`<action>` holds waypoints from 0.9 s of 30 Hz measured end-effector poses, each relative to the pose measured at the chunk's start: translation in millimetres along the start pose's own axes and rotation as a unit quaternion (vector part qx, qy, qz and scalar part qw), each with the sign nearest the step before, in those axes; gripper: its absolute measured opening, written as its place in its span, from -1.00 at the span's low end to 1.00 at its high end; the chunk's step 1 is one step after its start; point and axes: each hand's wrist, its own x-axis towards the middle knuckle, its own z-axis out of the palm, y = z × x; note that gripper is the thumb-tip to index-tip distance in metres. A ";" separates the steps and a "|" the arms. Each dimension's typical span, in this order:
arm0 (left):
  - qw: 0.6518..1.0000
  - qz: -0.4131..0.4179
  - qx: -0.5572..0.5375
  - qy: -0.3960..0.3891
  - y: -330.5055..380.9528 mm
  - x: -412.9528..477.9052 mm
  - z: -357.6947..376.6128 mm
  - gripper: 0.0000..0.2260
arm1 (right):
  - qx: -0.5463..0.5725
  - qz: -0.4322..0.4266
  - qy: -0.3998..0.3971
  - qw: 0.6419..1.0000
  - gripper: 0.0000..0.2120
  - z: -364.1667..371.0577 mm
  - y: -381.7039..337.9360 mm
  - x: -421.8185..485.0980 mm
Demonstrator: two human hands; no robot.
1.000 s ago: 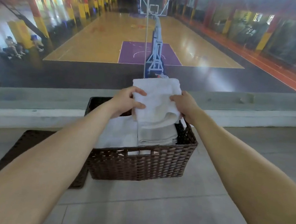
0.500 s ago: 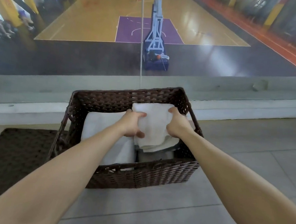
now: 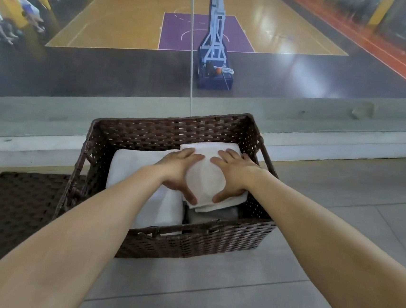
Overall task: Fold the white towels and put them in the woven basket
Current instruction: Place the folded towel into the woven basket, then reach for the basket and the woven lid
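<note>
Floor tiles (image 3: 208,291), woven basket (image 3: 188,246) by the glass (image 3: 129,84). Left hand (image 3: 179,174) and right hand (image 3: 234,174) both flat, fingers spread, pressing folded white towel (image 3: 205,181) in basket's right half.

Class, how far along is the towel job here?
Done: a folded stack lies at the left in the woven basket. In hand: the left hand and right hand press flat on the top towel at the right. Left: no loose towels show; seemingly only letting go.

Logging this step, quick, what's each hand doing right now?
Left hand: open, fingers flat, pressing the top towel in the basket.
Right hand: open, pressing the same towel.
</note>
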 end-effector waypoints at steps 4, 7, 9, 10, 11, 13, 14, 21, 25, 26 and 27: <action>0.999 0.005 0.046 0.015 8.8 -18.3 -19.3 0.20 | 0.010 0.004 0.018 1.000 0.19 -18.0 -5.0 -14.4; 0.993 0.004 0.105 0.046 7.5 -50.0 -43.0 -0.22 | 0.016 0.014 0.060 0.998 -0.22 -41.5 -16.5 -38.7; 0.989 -0.015 0.141 0.048 3.0 -84.7 -64.5 -0.39 | 0.042 0.018 0.064 0.997 -0.43 -63.8 -33.8 -62.1; 0.985 -0.024 0.162 0.048 -1.9 -105.3 -77.1 -0.45 | 0.051 0.018 0.061 0.997 -0.49 -78.7 -45.5 -76.0; 0.981 -0.026 0.187 0.053 -6.2 -129.4 -92.0 -0.50 | 0.054 0.016 0.058 0.997 -0.54 -94.6 -57.8 -91.0; 0.974 -0.035 0.215 0.063 -15.3 -183.6 -125.0 -0.60 | 0.068 0.010 0.057 0.996 -0.65 -125.6 -82.0 -121.1; 0.975 -0.047 0.208 0.060 -21.9 -213.0 -142.1 -0.63 | 0.083 0.007 0.052 0.995 -0.69 -141.5 -94.5 -136.0; 0.976 -0.160 0.148 -0.019 -77.2 -395.7 -231.5 -0.67 | 0.165 -0.004 0.016 0.986 -0.79 -238.3 -197.4 -228.2; 0.970 -0.203 0.128 -0.049 -116.4 -452.9 -260.0 -0.73 | 0.206 -0.011 -0.009 0.978 -0.85 -270.7 -263.6 -251.1; 0.970 -0.201 0.128 -0.055 -128.6 -459.6 -262.0 -0.76 | 0.213 -0.014 -0.009 0.977 -0.85 -275.4 -279.5 -250.1; 0.970 -0.197 0.131 -0.065 -140.7 -463.8 -263.0 -0.77 | 0.217 -0.013 -0.013 0.976 -0.85 -279.7 -295.7 -246.1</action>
